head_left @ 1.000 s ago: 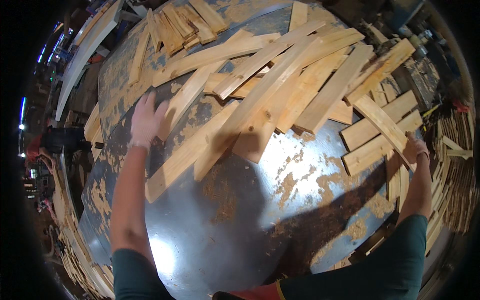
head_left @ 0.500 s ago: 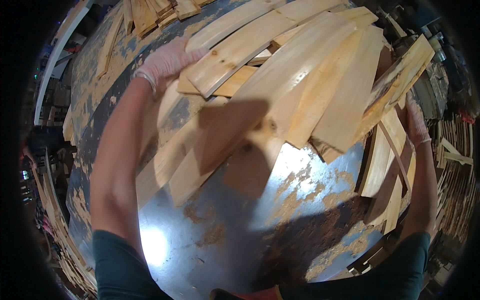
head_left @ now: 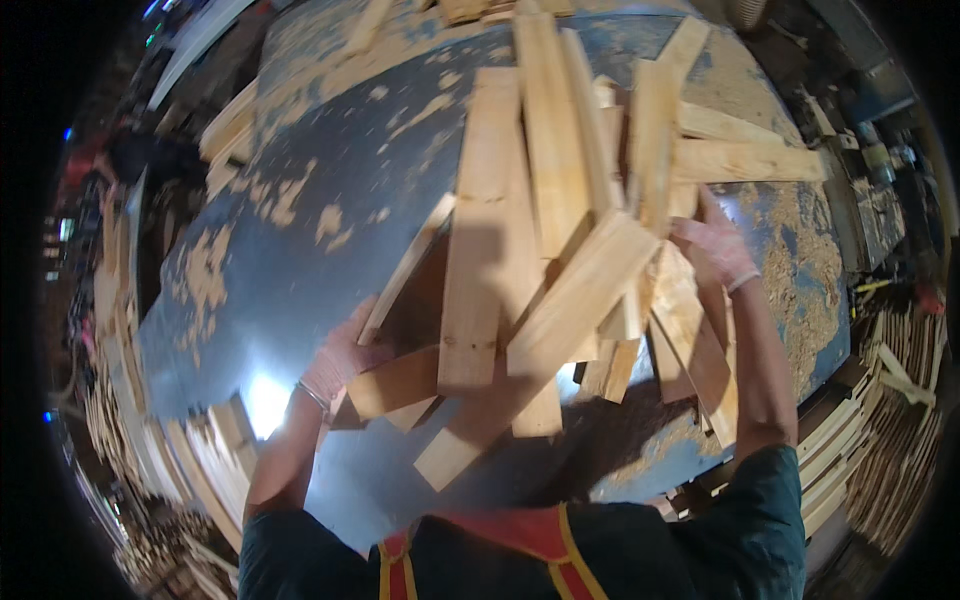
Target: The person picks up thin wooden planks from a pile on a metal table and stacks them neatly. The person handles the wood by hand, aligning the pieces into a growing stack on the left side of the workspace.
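Observation:
A jumbled heap of pale wooden boards [head_left: 480, 230] lies across a metal table [head_left: 270, 270], some pointing away from me and others slanting over them. My left hand [head_left: 347, 362], in a pale pinkish glove, is closed around boards at the near left of the heap; one board stands on its edge beside the fingers. On the heap's right side, my right hand [head_left: 716, 245], gloved alike, grips boards, its fingertips partly hidden among them. A short board [head_left: 585, 290] lies slantwise on top, between the two hands.
Sawdust [head_left: 800, 270] is scattered over the table. More wood pieces [head_left: 465, 10] lie at its far edge. Stacked slats [head_left: 895, 440] stand beyond the right side, and long strips [head_left: 190, 460] lean at the lower left.
My left hand has come down from the far left to the near left of the heap. The right hand has moved inward, and the boards are bunched closer between my arms. The view has shifted.

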The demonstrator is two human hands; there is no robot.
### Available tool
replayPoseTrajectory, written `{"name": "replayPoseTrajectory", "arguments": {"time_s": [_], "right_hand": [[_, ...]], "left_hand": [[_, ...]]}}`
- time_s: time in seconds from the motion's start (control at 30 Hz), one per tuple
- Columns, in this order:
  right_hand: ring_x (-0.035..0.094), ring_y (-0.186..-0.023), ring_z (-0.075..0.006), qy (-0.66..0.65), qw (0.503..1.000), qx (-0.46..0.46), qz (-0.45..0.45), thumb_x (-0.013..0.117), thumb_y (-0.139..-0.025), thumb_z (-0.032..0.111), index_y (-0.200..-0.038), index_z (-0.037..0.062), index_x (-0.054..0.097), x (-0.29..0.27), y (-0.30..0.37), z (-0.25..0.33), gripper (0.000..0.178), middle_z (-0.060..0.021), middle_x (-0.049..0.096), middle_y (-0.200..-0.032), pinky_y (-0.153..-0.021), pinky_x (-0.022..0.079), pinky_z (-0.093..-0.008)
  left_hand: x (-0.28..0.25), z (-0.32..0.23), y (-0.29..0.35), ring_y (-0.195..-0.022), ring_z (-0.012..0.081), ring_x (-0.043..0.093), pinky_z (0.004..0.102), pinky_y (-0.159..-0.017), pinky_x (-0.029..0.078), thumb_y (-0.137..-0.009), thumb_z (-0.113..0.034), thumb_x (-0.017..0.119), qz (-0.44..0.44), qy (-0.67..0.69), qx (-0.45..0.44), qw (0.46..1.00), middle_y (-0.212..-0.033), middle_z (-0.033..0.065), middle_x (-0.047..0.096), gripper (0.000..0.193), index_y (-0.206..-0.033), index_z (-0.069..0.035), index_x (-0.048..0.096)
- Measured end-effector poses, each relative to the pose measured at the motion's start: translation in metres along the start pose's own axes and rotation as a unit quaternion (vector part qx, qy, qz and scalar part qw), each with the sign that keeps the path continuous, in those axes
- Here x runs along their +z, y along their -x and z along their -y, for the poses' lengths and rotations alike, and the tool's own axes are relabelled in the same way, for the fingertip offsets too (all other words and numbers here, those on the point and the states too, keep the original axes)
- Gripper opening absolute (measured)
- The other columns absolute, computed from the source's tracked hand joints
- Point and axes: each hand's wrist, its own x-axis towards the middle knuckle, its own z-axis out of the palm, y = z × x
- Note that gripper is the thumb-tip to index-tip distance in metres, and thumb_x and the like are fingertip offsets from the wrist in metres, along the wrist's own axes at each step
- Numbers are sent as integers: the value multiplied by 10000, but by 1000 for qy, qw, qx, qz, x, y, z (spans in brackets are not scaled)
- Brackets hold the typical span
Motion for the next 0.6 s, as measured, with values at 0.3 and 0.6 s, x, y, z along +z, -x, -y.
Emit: {"name": "replayPoseTrajectory", "arguments": {"time_s": [0.3,0.6], "right_hand": [[619,-1295,-281,227,951,-104,182,782,-907,259,-1559,31,496,291,54,-31,747,-154,649,-1439,-1119,467,-379],[587,-1290,-462,604,787,-115,51,861,-769,366,-1574,132,387,390,329,-76,963,-251,536,-1460,-1080,502,-499]], "left_hand": [[51,271,172,-905,201,624,355,-823,551,-908,-64,673,-89,522,-7,848,-1016,53,642,586,-1483,-95,566],[32,405,293,-1020,342,649,487,-826,552,-874,-187,647,-307,162,-163,923,-1191,137,654,586,-1449,-123,556]]}}
